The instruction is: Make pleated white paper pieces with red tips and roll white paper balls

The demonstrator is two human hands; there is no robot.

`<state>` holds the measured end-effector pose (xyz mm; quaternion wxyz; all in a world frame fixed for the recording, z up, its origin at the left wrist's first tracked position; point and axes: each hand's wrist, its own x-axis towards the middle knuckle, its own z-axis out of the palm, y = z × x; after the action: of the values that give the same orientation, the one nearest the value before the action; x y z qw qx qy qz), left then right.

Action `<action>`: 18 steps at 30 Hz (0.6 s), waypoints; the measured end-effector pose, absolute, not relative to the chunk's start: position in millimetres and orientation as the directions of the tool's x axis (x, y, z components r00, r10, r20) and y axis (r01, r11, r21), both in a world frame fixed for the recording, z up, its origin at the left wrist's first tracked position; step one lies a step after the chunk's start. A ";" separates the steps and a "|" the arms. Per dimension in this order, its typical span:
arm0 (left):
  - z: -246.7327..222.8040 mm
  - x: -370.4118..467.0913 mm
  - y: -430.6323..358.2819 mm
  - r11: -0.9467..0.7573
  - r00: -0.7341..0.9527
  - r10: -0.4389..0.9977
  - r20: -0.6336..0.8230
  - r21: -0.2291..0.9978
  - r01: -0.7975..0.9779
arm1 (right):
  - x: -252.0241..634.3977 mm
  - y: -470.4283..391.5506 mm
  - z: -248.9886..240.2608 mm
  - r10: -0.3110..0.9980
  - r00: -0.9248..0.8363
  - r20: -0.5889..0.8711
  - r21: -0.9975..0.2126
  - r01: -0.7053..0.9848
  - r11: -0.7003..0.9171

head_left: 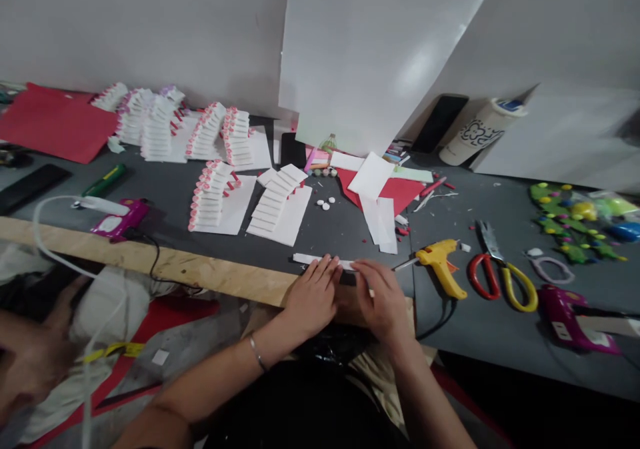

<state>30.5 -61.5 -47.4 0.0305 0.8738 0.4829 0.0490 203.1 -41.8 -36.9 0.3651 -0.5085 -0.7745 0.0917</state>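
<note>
Near the table's front edge lies a narrow white strip of paper or foam (303,258). My left hand (313,296) rests on its middle with the fingers stretched out flat, pressing it down. At the strip's right end my right hand (384,299) is closed, thumb and fingers gripping it; part of that end is hidden. Just beyond stand a stepped white paper piece on a white card (293,216) and a similar one with pink edges (215,196). Three small white discs (326,205) lie farther back.
A yellow glue gun (443,266) and scissors (495,256) lie right of my hands. Red and white paper scraps (380,199) are behind them. Purple devices (119,220) sit at both sides. A cup (477,132) stands at the back; another person's arm (35,356) shows lower left.
</note>
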 end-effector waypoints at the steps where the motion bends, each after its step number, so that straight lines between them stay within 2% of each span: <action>1: -47.1 30.7 -61.2 -0.534 0.532 0.845 0.044 0.103 0.839 | 200.7 -46.5 -37.7 0.849 -0.294 0.440 -0.483 0.719 0.500; 4: -45.9 31.3 -61.1 -0.522 0.523 0.852 0.025 0.113 0.846 | 195.1 -56.7 -47.6 0.845 -0.411 0.342 -0.398 0.751 0.526; 9: -47.6 28.0 -64.4 -0.516 0.510 0.857 0.077 0.147 0.844 | 196.3 -63.7 -62.1 0.839 -0.458 0.293 -0.286 0.795 0.534; 14: -55.1 -0.4 -71.8 -0.447 0.419 0.889 0.183 0.160 0.880 | 198.3 -65.0 -60.8 0.831 -0.465 0.304 -0.246 0.804 0.541; 18: -48.3 -37.0 -76.0 -0.337 0.299 0.916 0.267 0.109 0.935 | 197.3 -63.6 -61.2 0.840 -0.454 0.298 -0.247 0.813 0.527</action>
<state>-37.0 -76.0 -48.3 -0.0338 0.8052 0.5749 0.1418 197.3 -63.6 -61.2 0.1944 -0.4849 -0.8520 0.0343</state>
